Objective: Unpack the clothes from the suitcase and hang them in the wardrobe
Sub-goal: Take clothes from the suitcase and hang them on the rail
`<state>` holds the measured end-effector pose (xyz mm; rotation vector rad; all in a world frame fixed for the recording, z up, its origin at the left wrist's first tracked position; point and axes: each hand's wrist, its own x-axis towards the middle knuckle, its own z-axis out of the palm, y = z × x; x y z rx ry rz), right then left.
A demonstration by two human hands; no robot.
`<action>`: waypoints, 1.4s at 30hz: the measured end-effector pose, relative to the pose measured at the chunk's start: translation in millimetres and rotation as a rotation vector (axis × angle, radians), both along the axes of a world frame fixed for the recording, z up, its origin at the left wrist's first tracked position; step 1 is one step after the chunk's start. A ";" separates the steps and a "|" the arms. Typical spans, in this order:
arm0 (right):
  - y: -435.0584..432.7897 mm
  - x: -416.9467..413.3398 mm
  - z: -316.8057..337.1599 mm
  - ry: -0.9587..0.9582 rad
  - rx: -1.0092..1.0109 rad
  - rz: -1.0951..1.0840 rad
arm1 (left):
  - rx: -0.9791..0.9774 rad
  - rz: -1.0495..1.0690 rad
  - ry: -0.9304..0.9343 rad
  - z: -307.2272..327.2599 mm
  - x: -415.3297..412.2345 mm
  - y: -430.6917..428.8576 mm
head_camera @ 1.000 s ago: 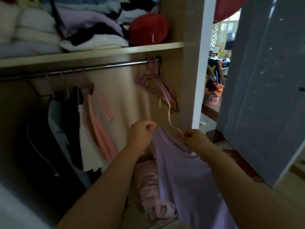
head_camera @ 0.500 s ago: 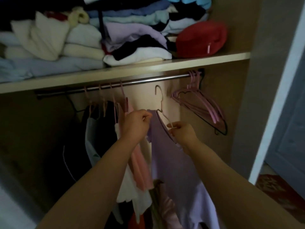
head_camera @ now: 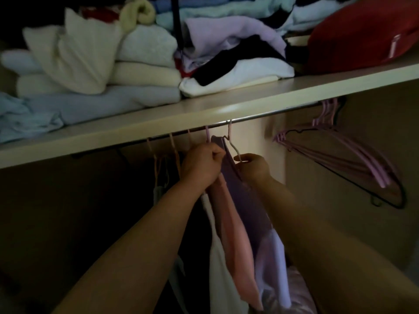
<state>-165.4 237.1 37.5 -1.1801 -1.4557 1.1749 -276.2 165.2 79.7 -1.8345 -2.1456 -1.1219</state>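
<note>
Left hand (head_camera: 201,165) grips lilac top (head_camera: 240,200), right hand (head_camera: 252,166) pinches wire hanger (head_camera: 234,150); confirm hook sits fully over rail (head_camera: 272,114) at 12 o'clock, then release

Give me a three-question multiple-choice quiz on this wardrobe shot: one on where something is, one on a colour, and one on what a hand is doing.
1. Where do the empty hangers hang?
A. at the right end of the rail
B. on the floor
C. on a door

2. What colour is the top being hung?
A. green
B. purple
C. yellow

3. What is the right hand doing?
A. pressing flat on a wall
B. hanging idle
C. pinching the hanger wire

Answers: 1 A, they bunch at the rail's right end. 2 B, the cloth reads purple. 3 C, its fingers curl round the wire below the hook.
</note>
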 end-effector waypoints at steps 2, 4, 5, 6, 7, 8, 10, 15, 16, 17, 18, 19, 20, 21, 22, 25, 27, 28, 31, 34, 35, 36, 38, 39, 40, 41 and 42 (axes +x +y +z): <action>3.4 -6.4 -8.9 -0.029 -0.012 -0.012 | 0.010 -0.020 -0.007 -2.3 -4.7 4.2; 5.2 -10.2 -20.7 -0.029 -0.039 0.018 | 0.029 -0.041 -0.030 -5.1 -4.5 7.0; 6.8 -12.1 -26.7 -0.008 -0.044 0.045 | 0.039 -0.057 -0.050 -6.9 -2.3 7.5; 7.1 -12.6 -30.9 0.007 -0.046 0.070 | 0.050 -0.079 -0.079 -9.1 1.1 8.5; 7.4 -12.1 -32.5 0.008 -0.041 0.086 | 0.058 -0.106 -0.105 -10.2 5.8 8.5; 6.7 -9.7 -32.9 0.004 -0.027 0.091 | 0.065 -0.134 -0.125 -12.2 11.2 9.4; 4.4 0.9 -33.5 0.014 0.003 0.070 | 0.064 -0.183 -0.134 -17.1 22.9 13.2; -7.1 73.0 -52.4 -0.027 0.026 -0.052 | 0.021 -0.261 -0.085 -35.2 70.3 21.0; -10.5 90.4 -57.9 -0.038 0.028 -0.080 | 0.004 -0.276 -0.071 -39.2 82.0 21.0; -13.9 108.9 -64.9 -0.058 0.023 -0.109 | -0.016 -0.291 -0.059 -44.3 95.1 20.8; -18.2 124.9 -71.3 -0.084 0.013 -0.134 | -0.034 -0.303 -0.044 -49.6 105.8 20.1; -24.5 145.4 -78.0 -0.112 0.003 -0.160 | -0.056 -0.319 -0.026 -56.1 120.9 18.2; -32.4 166.6 -83.9 -0.139 -0.005 -0.175 | -0.085 -0.335 -0.007 -62.7 137.1 15.4; -39.0 183.3 -90.2 -0.160 -0.017 -0.177 | -0.134 -0.349 0.008 -70.2 149.6 12.7; -47.0 201.2 -95.6 -0.186 -0.032 -0.180 | -0.200 -0.374 0.016 -78.1 163.5 9.6; -74.7 259.8 -108.3 -0.226 -0.077 -0.182 | -0.447 -0.475 0.083 -99.5 213.4 -3.7; -92.9 299.3 -114.9 -0.241 -0.121 -0.208 | -0.576 -0.528 0.120 -111.1 250.6 -15.1; -102.3 318.6 -117.9 -0.236 -0.148 -0.221 | -0.620 -0.549 0.116 -116.4 268.8 -21.0; -134.6 378.7 -125.7 -0.241 -0.194 -0.263 | -0.701 -0.607 0.097 -131.9 325.7 -37.0; -165.6 431.1 -129.5 -0.254 -0.209 -0.366 | -0.723 -0.663 0.109 -142.0 373.4 -48.6; -178.2 452.4 -131.3 -0.246 -0.226 -0.418 | -0.735 -0.695 0.111 -144.8 394.0 -55.1; -187.5 467.2 -132.0 -0.235 -0.237 -0.458 | -0.740 -0.716 0.109 -147.4 408.3 -58.9; -206.8 498.1 -136.5 -0.224 -0.270 -0.533 | -0.749 -0.751 0.136 -152.3 438.9 -69.3; -214.1 510.4 -139.1 -0.218 -0.286 -0.561 | -0.743 -0.767 0.155 -154.7 451.1 -73.5; -223.5 525.2 -143.2 -0.210 -0.300 -0.588 | -0.743 -0.791 0.169 -157.3 466.8 -80.0; -228.4 533.6 -145.9 -0.206 -0.314 -0.599 | -0.738 -0.804 0.175 -159.6 475.5 -82.9; -235.5 546.3 -150.4 -0.203 -0.330 -0.615 | -0.744 -0.821 0.181 -161.6 488.9 -88.4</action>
